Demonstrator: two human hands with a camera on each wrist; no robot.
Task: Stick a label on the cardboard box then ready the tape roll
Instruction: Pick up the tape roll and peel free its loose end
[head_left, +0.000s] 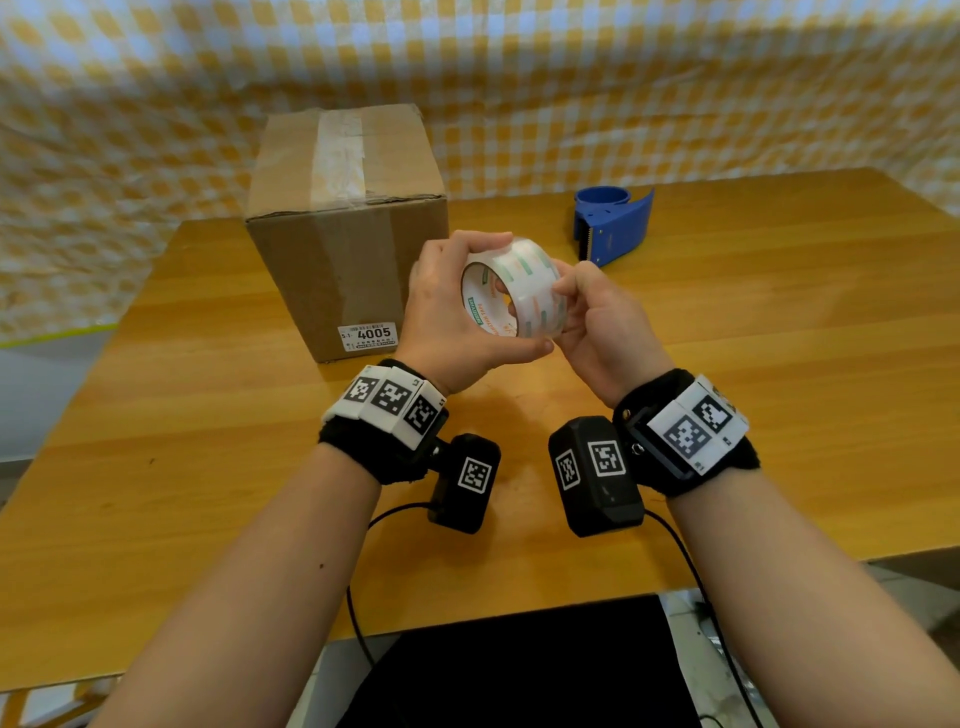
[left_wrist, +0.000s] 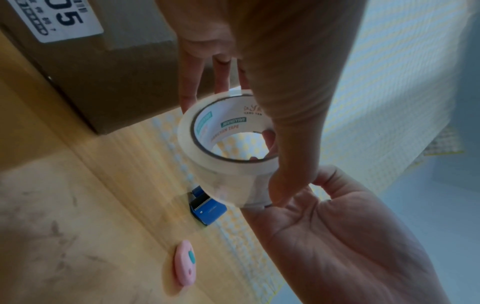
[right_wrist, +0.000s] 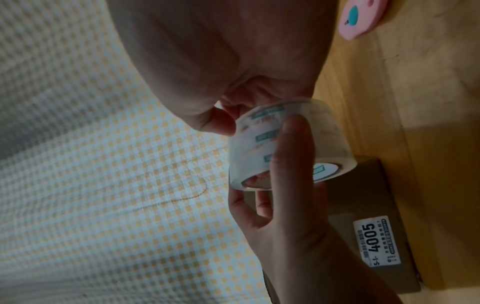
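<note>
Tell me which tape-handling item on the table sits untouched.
The blue tape dispenser, lying alone on the table right of the cardboard box; the clear tape roll is held in both hands.

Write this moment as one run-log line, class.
label: white 4005 label stuck on brown cardboard box | left hand: grips clear tape roll | right hand: fingertips pinching roll's outer face | blue tape dispenser: on table, untouched

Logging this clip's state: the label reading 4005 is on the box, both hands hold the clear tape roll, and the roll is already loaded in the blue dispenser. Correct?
Not quite. The tape roll is not in the blue dispenser; the head view shows the dispenser lying on the table beyond the hands. The label on the box and the two-handed hold are as stated.
</note>
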